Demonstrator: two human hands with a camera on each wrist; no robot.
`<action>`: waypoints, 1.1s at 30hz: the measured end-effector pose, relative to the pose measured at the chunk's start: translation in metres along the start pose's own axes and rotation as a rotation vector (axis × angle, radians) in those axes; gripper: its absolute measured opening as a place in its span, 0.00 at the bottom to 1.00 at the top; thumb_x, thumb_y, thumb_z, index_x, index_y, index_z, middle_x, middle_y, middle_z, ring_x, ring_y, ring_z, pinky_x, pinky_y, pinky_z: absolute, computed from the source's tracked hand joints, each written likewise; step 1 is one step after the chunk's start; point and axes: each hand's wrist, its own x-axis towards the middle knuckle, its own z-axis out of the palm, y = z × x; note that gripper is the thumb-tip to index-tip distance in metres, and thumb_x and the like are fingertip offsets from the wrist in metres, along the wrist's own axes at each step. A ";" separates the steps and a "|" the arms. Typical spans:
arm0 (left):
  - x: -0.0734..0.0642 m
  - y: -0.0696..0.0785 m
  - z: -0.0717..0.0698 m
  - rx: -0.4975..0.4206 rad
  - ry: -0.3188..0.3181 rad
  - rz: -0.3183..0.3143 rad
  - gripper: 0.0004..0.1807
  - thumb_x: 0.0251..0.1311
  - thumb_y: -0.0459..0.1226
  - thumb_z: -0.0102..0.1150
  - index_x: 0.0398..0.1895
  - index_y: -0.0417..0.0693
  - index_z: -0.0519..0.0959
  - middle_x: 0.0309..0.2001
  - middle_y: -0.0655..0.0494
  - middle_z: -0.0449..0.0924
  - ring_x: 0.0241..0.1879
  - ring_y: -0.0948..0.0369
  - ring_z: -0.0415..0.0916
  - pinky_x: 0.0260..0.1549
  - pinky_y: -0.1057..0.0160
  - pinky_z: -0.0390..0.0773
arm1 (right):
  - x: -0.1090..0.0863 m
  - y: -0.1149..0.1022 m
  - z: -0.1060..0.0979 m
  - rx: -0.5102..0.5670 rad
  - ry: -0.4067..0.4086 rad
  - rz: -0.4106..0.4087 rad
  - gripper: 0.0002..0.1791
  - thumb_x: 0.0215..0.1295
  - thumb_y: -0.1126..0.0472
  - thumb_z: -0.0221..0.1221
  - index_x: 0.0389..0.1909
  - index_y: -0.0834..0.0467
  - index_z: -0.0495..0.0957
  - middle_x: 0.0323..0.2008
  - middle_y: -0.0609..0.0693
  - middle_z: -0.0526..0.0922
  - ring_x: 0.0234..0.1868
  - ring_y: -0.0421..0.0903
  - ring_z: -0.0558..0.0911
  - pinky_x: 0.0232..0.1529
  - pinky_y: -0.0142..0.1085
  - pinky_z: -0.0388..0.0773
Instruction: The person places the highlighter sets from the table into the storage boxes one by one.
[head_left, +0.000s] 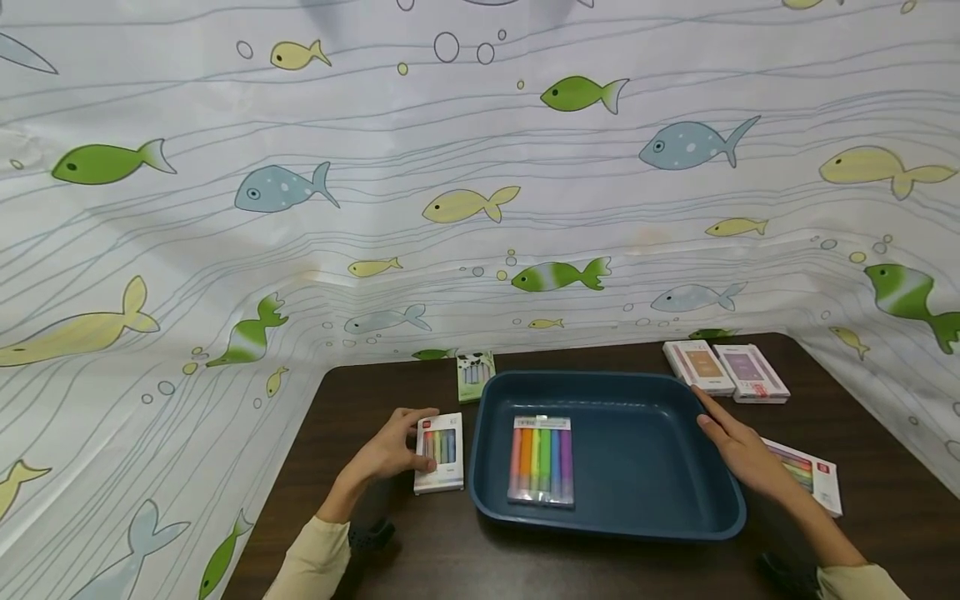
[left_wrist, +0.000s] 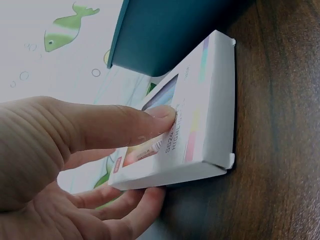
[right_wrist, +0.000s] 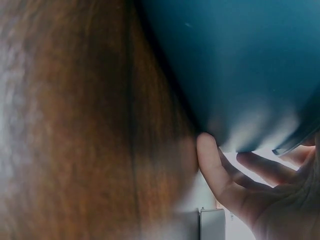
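My left hand [head_left: 393, 446] holds a white box of highlighters [head_left: 448, 477] at the left of the tray. In the left wrist view the thumb lies on the printed face of that box [left_wrist: 200, 125], and the other fingers are at its side edge. My right hand [head_left: 738, 446] grips the right wall of a dark blue tray [head_left: 637, 523]. The right wrist view has its fingers [right_wrist: 212, 165] against the outside of the tray wall [right_wrist: 240, 75], the thumb by the rim. A clear pack of rainbow-coloured highlighters [head_left: 541, 462] lies inside the tray, on its left side.
Behind the tray's left corner is a small green pack [head_left: 475, 377]. Two boxes, one with an orange panel [head_left: 702, 364] and one with a purple panel [head_left: 750, 371], lie at the back right. Another white box [head_left: 825, 483] is partly behind the right forearm. A fish-patterned sheet [head_left: 480, 242] surrounds the table [head_left: 442, 558].
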 end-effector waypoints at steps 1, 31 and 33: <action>0.000 0.000 -0.001 -0.006 -0.002 -0.004 0.47 0.45 0.29 0.82 0.72 0.45 0.72 0.61 0.40 0.63 0.56 0.43 0.68 0.45 0.48 0.75 | 0.000 0.000 0.000 0.000 0.000 0.001 0.33 0.85 0.47 0.38 0.83 0.52 0.44 0.74 0.73 0.52 0.68 0.79 0.57 0.58 0.74 0.55; 0.000 -0.009 0.000 -0.196 0.159 -0.134 0.18 0.62 0.25 0.66 0.56 0.40 0.84 0.66 0.37 0.67 0.51 0.45 0.79 0.35 0.53 0.83 | 0.000 0.000 0.001 0.009 -0.005 0.012 0.33 0.85 0.46 0.38 0.83 0.51 0.44 0.74 0.74 0.52 0.68 0.80 0.57 0.58 0.75 0.55; 0.001 -0.008 0.000 -0.207 0.170 -0.151 0.18 0.61 0.25 0.67 0.55 0.41 0.85 0.65 0.38 0.69 0.49 0.47 0.80 0.35 0.54 0.83 | -0.001 0.000 0.001 0.011 -0.001 0.008 0.33 0.85 0.46 0.39 0.83 0.51 0.44 0.74 0.74 0.52 0.68 0.80 0.57 0.58 0.74 0.55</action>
